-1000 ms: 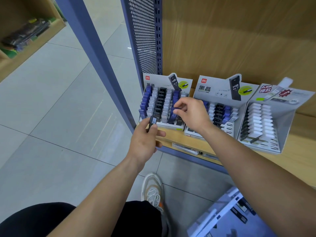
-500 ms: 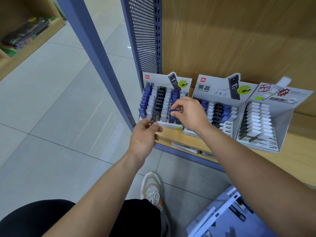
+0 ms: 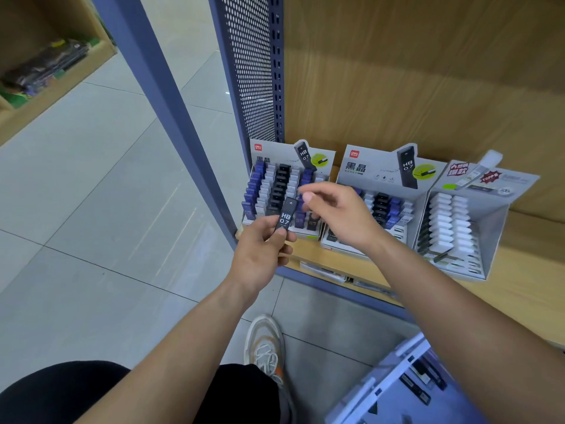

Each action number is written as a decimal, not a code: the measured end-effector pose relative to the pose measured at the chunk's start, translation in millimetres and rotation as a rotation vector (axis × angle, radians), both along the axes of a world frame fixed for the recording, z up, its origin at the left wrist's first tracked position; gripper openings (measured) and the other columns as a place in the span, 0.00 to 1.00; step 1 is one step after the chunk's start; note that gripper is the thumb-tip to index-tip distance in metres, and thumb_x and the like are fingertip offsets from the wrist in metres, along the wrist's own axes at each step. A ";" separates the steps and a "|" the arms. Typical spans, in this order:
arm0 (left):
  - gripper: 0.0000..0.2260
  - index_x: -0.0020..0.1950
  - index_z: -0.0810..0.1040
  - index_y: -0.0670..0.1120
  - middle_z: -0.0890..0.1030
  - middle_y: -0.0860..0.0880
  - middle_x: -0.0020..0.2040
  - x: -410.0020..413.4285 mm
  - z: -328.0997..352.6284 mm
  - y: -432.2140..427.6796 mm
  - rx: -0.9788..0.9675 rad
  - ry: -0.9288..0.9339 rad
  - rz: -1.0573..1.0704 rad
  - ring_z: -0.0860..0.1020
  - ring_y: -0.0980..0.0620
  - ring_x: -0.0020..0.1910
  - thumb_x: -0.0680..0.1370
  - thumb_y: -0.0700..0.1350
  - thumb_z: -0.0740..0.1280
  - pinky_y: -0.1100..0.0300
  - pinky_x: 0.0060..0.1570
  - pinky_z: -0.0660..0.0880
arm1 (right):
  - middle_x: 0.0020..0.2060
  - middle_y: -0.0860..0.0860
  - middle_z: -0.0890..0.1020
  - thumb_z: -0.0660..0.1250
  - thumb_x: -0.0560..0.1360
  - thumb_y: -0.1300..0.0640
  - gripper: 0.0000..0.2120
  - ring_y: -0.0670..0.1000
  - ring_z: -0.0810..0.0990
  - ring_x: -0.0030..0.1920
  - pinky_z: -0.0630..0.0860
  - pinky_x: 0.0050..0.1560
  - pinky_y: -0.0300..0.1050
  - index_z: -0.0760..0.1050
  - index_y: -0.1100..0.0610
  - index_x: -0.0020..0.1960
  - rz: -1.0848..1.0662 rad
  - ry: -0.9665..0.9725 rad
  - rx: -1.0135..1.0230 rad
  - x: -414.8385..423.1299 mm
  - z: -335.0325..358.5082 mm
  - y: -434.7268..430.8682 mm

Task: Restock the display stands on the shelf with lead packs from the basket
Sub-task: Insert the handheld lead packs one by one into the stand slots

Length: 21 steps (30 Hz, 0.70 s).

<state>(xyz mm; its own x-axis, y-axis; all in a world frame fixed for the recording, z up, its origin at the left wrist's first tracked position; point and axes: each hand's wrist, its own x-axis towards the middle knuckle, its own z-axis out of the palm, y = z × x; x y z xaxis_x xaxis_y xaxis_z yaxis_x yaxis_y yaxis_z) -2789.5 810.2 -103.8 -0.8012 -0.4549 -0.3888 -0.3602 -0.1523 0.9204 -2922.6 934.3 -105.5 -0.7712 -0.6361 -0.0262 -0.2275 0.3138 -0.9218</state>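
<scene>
**In front of the left stand: one pack held, not slotted yet**

The pack (image 3: 286, 216) is black and marked HB 0.7. It stands near upright, tipped a little right, over the front rows of the left stand (image 3: 275, 151). It is not in any slot. The left grip (image 3: 260, 255) is clamped on its lower end, thumb against fingers, and most of its length sticks out above them. The right grip (image 3: 339, 215) hovers just right of the pack's top, over the same stand. Its thumb and forefinger are apart with nothing between them, and it does not seem to touch the pack.

Progress, as a judgement:
- **Left stand:** looks close to full, with blue, white and black columns packed. There may be a gap or two in the front row, which the hands partly hide.
- **Mid stand** (image 3: 376, 169): just beside it, with packs at the back and bare slots showing in front.
- **Right stand** (image 3: 495, 215): white packs down the middle. Its left column and front rows look empty.
- **Shelf** (image 3: 519, 289): carries all three stands side by side.
- **Basket** (image 3: 406, 371): on the floor (image 3: 91, 209) at lower right, well apart from the stands. There are dark packs inside, too blurred to count.

So the restock is part done. This pack needs a slot, and the mid and right stands need filling. Stock remains in the basket.
</scene>
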 end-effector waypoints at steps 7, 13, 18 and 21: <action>0.09 0.63 0.77 0.46 0.86 0.47 0.50 0.1 8.6 8.2 0.027 0.034 -0.075 0.82 0.52 0.41 0.83 0.40 0.66 0.62 0.39 0.79 | 0.38 0.53 0.84 0.72 0.76 0.60 0.04 0.50 0.84 0.38 0.81 0.45 0.45 0.82 0.55 0.51 0.110 -0.083 0.014 2.0 33.1 7.6; 0.18 0.69 0.74 0.54 0.80 0.56 0.60 1.3 -9.6 -1.5 -0.587 -0.190 -0.309 0.80 0.55 0.52 0.80 0.53 0.69 0.57 0.55 0.77 | 0.38 0.44 0.82 0.70 0.77 0.55 0.03 0.45 0.80 0.37 0.76 0.43 0.36 0.83 0.49 0.49 -0.194 0.262 0.055 -32.3 44.7 29.9; 0.26 0.77 0.67 0.53 0.71 0.53 0.73 2.5 -12.9 1.1 -0.897 -0.328 -0.532 0.71 0.50 0.70 0.80 0.57 0.65 0.53 0.64 0.73 | 0.41 0.43 0.83 0.69 0.78 0.53 0.07 0.44 0.81 0.41 0.80 0.49 0.45 0.84 0.50 0.54 -0.135 0.436 0.258 -42.1 17.5 23.6; 0.27 0.77 0.66 0.53 0.69 0.54 0.74 1.7 -12.4 2.1 -0.961 -0.315 -0.554 0.68 0.50 0.72 0.80 0.58 0.65 0.52 0.66 0.72 | 0.43 0.44 0.83 0.69 0.78 0.53 0.09 0.46 0.81 0.43 0.81 0.50 0.48 0.83 0.50 0.57 -0.103 0.418 0.306 -44.5 -3.3 15.9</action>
